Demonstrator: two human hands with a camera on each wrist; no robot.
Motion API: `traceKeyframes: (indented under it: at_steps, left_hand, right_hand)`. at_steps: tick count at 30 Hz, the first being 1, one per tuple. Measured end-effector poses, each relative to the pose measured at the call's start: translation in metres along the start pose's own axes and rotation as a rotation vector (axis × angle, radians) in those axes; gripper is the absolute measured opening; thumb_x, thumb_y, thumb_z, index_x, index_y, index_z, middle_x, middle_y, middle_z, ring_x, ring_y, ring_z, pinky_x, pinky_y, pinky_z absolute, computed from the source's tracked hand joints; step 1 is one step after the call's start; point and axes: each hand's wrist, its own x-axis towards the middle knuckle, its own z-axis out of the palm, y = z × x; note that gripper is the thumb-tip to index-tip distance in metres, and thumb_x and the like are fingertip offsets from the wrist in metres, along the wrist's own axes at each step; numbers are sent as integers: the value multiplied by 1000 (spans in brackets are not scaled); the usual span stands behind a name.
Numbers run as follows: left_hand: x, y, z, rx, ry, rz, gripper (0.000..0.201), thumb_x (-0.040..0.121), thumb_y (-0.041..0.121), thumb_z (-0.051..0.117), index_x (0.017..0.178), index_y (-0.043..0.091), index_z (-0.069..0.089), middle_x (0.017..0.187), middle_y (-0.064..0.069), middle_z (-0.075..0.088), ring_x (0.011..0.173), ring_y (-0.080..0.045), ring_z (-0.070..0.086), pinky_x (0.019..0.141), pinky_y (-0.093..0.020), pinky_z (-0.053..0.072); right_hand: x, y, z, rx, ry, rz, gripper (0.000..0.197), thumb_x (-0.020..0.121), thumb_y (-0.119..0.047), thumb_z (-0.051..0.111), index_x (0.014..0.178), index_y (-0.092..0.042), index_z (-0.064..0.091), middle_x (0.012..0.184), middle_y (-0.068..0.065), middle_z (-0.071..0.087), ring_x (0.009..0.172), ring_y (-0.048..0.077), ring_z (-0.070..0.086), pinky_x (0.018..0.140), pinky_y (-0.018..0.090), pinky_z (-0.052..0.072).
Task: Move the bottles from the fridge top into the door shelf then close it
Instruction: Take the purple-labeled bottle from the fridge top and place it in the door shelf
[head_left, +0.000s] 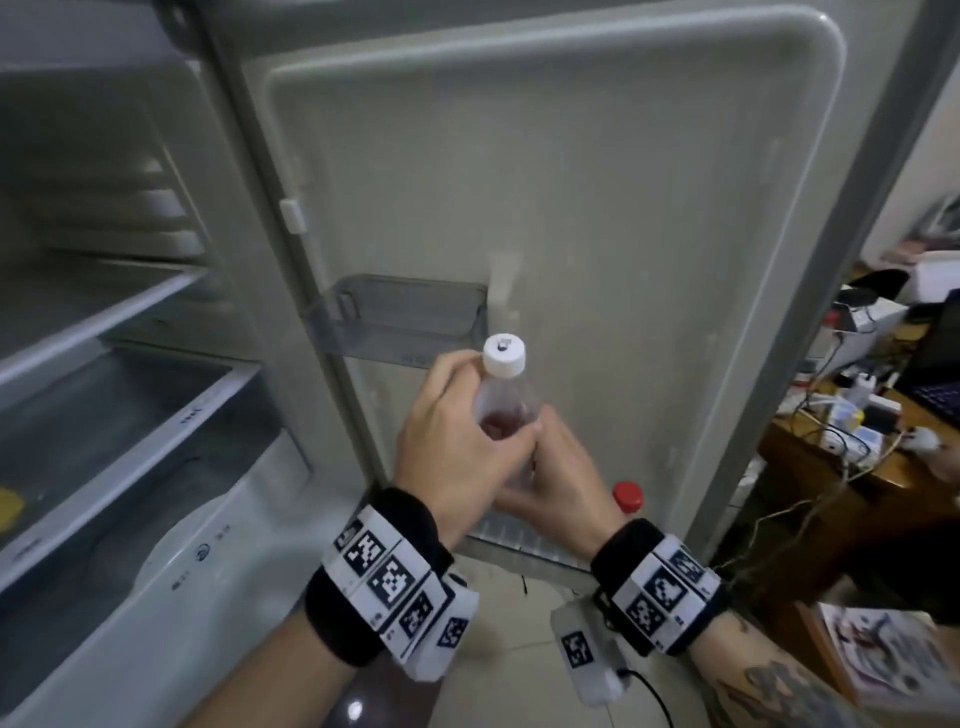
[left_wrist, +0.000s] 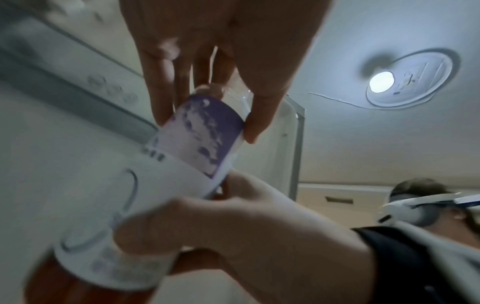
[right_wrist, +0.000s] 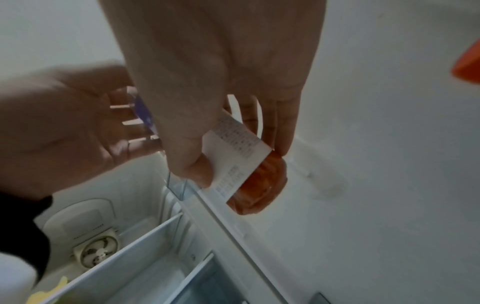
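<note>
In the head view a clear bottle with a white cap (head_left: 504, 356) and reddish liquid stands upright in front of the open fridge door (head_left: 597, 208). My left hand (head_left: 462, 415) grips its neck and shoulder. My right hand (head_left: 550, 457) grips its body lower down. The left wrist view shows the bottle's purple and white label (left_wrist: 200, 139) between the left fingers (left_wrist: 161, 92), with the right hand (left_wrist: 233, 226) below. In the right wrist view the bottle's orange base (right_wrist: 259, 185) hangs over the door. A red-capped bottle (head_left: 627, 498) stands in the lower door shelf (head_left: 519, 543).
A small clear door shelf (head_left: 395, 317) sits above the hands. The fridge's inner shelves and drawer (head_left: 130, 415) are on the left, with a yellow item (head_left: 8, 506). A cluttered wooden desk with cables (head_left: 857, 447) and magazines (head_left: 883, 660) lie to the right.
</note>
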Motion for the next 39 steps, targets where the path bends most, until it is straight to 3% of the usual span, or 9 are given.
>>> traceKeyframes:
  at_steps: [5,10,15,18,21,25,28,34,39]
  left_hand:
    - [-11,-11,21,-23,-43,-42,49,64,40,83,106,24,63,112,18,48,95,-8,61,87,-35,54]
    - [-27,-34,53,-108,-153,-145,48,63,34,84,105,31,60,105,15,61,95,-7,64,85,-34,55]
    - [-29,-53,87,-177,-240,-254,41,63,24,85,88,32,53,88,11,68,81,-5,63,66,-10,44]
    - [-24,-64,106,-200,-258,-256,47,63,18,84,92,30,50,92,8,66,83,-9,59,62,-3,39]
    - [-20,-77,126,-216,-266,-279,49,61,14,82,93,28,47,93,1,66,84,-16,61,66,-11,44]
    - [-18,-92,149,-198,-323,-315,43,62,11,71,89,31,44,94,-1,68,86,-23,65,71,-30,53]
    - [-15,-97,158,-187,-350,-330,37,67,7,67,90,27,46,95,-4,68,87,-25,65,69,-30,50]
    - [-10,-106,171,-167,-385,-308,22,80,14,64,95,14,48,94,-10,67,85,-31,63,69,-31,47]
    - [-13,-110,176,-184,-414,-328,25,80,15,64,100,12,50,94,-8,68,85,-29,65,68,-32,49]
  right_hand:
    - [-17,18,1,-41,-4,39,54,69,-28,78,118,-20,55,105,-8,54,99,9,54,79,28,49]
    - [-26,62,27,-106,-70,172,55,66,-39,77,115,-30,54,107,-11,59,101,6,58,77,28,53]
    - [-34,89,43,-105,-52,293,56,64,-39,75,116,-30,56,111,-11,60,105,6,60,84,30,53]
    - [-36,90,39,-52,5,364,52,73,-19,76,121,-18,55,114,-3,64,107,11,59,85,24,48]
    - [-34,90,36,-32,20,413,58,79,-10,72,131,-9,49,119,4,66,112,19,60,81,18,41]
    - [-29,90,37,-32,5,438,67,78,-6,68,139,-10,41,125,10,65,117,25,60,86,24,42]
    - [-27,89,39,-29,-3,448,70,76,-6,68,140,-10,38,126,13,58,117,29,58,85,28,43]
    - [-31,85,46,-57,-56,444,88,76,-4,71,149,-7,22,145,16,32,134,34,42,112,39,36]
    - [-37,84,41,-94,-110,422,94,79,-3,70,153,1,13,160,19,14,149,32,21,118,31,20]
